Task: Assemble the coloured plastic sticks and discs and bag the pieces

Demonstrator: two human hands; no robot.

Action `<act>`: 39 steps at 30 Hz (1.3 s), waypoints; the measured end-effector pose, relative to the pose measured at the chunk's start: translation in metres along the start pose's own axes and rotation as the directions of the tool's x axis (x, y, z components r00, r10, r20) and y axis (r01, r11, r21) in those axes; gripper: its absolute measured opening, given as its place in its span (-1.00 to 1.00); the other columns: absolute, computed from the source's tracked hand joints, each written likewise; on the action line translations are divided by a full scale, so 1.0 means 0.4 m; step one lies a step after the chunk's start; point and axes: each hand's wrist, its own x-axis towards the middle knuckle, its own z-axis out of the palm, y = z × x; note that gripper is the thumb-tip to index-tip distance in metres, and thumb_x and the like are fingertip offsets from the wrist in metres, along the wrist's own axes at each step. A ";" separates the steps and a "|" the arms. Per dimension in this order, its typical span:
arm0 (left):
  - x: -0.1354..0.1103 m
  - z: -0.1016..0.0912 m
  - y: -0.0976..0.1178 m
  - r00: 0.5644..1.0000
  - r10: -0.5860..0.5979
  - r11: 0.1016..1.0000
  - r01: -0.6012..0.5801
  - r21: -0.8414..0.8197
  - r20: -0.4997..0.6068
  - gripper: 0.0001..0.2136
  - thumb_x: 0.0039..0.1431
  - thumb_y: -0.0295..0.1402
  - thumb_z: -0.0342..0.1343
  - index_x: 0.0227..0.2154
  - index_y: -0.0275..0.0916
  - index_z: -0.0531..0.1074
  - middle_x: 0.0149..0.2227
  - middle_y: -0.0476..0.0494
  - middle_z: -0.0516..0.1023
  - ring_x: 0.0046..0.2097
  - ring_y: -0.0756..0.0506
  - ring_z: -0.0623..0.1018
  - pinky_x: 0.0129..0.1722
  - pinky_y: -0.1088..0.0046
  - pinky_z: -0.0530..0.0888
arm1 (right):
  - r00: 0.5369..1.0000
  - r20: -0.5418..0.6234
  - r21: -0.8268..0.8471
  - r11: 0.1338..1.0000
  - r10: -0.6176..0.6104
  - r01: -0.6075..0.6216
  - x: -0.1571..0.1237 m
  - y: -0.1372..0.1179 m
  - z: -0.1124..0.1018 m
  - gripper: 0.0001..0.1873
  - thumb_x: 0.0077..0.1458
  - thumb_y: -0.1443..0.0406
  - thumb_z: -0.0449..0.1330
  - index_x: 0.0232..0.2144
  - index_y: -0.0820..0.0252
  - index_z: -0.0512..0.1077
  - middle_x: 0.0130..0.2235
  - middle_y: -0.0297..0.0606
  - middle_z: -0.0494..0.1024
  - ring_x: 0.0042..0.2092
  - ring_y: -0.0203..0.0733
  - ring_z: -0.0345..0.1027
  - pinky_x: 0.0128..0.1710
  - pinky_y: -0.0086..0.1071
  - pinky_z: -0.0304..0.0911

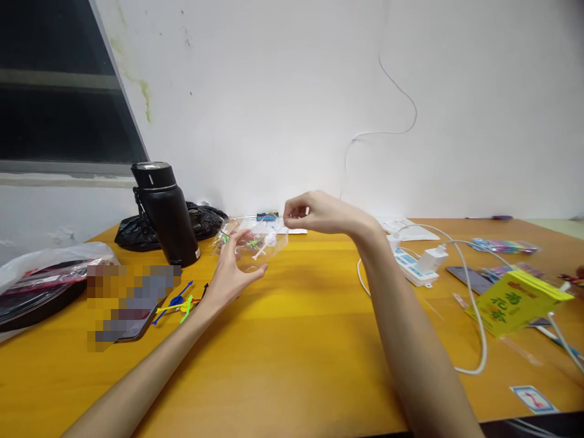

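Observation:
My right hand (pixel 314 212) is closed in a pinch at the upper right corner of a clear plastic bag (pixel 280 245), which it holds up over the table. Inside the bag a white arrow-shaped plastic piece (pixel 264 244) shows, along with small green and other coloured bits. My left hand (pixel 235 267) is at the bag's lower left, thumb and fingers spread apart, with the fingertips against or very near the plastic. Loose plastic arrow pieces (pixel 177 303) in blue, yellow, green and black lie on the table beside my left forearm, which partly hides them.
A black bottle (pixel 166 219) stands left, before a black plastic bag (pixel 132 234). A phone (pixel 146 304) lies nearer. On the right are a white power strip (pixel 413 267) with looping cables, a yellow box (pixel 517 301) and colourful packets (pixel 504 246). Papers (pixel 410 230) lie along the wall.

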 end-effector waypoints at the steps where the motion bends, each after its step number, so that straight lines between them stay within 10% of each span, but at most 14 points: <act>1: -0.001 0.000 0.003 1.000 0.002 1.000 -0.002 0.000 -0.003 -0.29 -0.01 -0.33 0.33 0.22 -0.03 0.21 0.17 -0.19 0.39 0.18 -0.25 0.42 0.13 0.12 0.40 | 1.000 0.019 0.000 1.000 -0.020 0.020 0.013 0.005 0.016 -0.87 0.07 0.35 0.17 -0.40 0.23 0.54 -0.46 -0.33 0.45 -0.41 -0.33 0.20 -0.41 -0.42 0.01; 7: -0.002 0.002 0.005 1.000 0.023 1.000 -0.023 0.016 -0.018 -0.30 0.00 -0.34 0.33 0.22 -0.06 0.21 0.14 -0.19 0.41 0.15 -0.24 0.44 0.17 0.10 0.37 | 0.996 0.093 -0.028 1.000 -0.006 0.009 0.047 0.015 0.061 -0.81 0.07 0.33 0.21 -0.30 0.24 0.62 -0.41 -0.27 0.53 -0.40 -0.31 0.26 -0.41 -0.43 0.04; 17: 0.012 -0.021 -0.002 0.993 0.004 0.999 0.002 0.049 -0.116 -0.33 0.03 -0.31 0.33 0.20 -0.11 0.20 0.10 -0.21 0.44 0.11 -0.23 0.49 0.13 0.12 0.41 | 0.975 -0.199 -0.069 0.991 0.103 -0.118 0.034 0.020 0.050 -0.79 0.22 0.31 0.10 -0.25 0.26 0.53 -0.31 -0.20 0.58 -0.38 -0.29 0.32 -0.36 -0.44 0.07; 22: 0.022 -0.038 -0.003 0.978 -0.015 0.998 0.026 0.050 -0.210 -0.34 0.01 -0.31 0.34 0.17 -0.13 0.22 0.10 -0.21 0.44 0.11 -0.21 0.49 0.11 0.17 0.45 | 0.970 0.163 -0.085 0.982 0.178 -0.166 0.084 0.076 0.151 -0.85 0.13 0.40 0.17 -0.31 0.27 0.56 -0.33 -0.19 0.61 -0.33 -0.24 0.41 -0.36 -0.45 0.13; 28: 0.025 -0.043 -0.005 0.967 -0.006 0.996 0.027 0.081 -0.254 -0.36 0.01 -0.30 0.33 0.16 -0.12 0.23 0.07 -0.22 0.43 0.10 -0.21 0.49 0.12 0.14 0.45 | 0.800 0.594 0.178 0.984 -0.085 -0.028 0.129 0.032 0.340 -0.78 0.17 0.21 0.22 -0.33 0.26 0.57 -0.33 -0.27 0.62 -0.31 -0.25 0.45 -0.32 -0.47 0.25; 33: 0.023 -0.043 -0.001 0.968 -0.014 0.997 0.031 0.066 -0.250 -0.36 0.01 -0.34 0.33 0.16 -0.11 0.22 0.10 -0.21 0.42 0.11 -0.21 0.48 0.10 0.16 0.47 | 0.800 0.563 0.278 0.959 -0.205 0.051 0.141 0.008 0.415 -0.88 0.11 0.33 0.24 -0.40 0.26 0.56 -0.41 -0.33 0.58 -0.39 -0.31 0.40 -0.38 -0.48 0.23; 39: 0.019 -0.040 0.007 0.975 -0.023 0.999 0.027 0.017 -0.222 -0.35 0.04 -0.31 0.32 0.18 -0.10 0.20 0.13 -0.24 0.39 0.15 -0.22 0.45 0.15 0.12 0.44 | 0.889 0.434 0.272 0.962 -0.148 0.027 0.141 0.070 0.309 -0.85 0.13 0.36 0.18 -0.30 0.29 0.55 -0.38 -0.28 0.58 -0.36 -0.29 0.42 -0.33 -0.49 0.24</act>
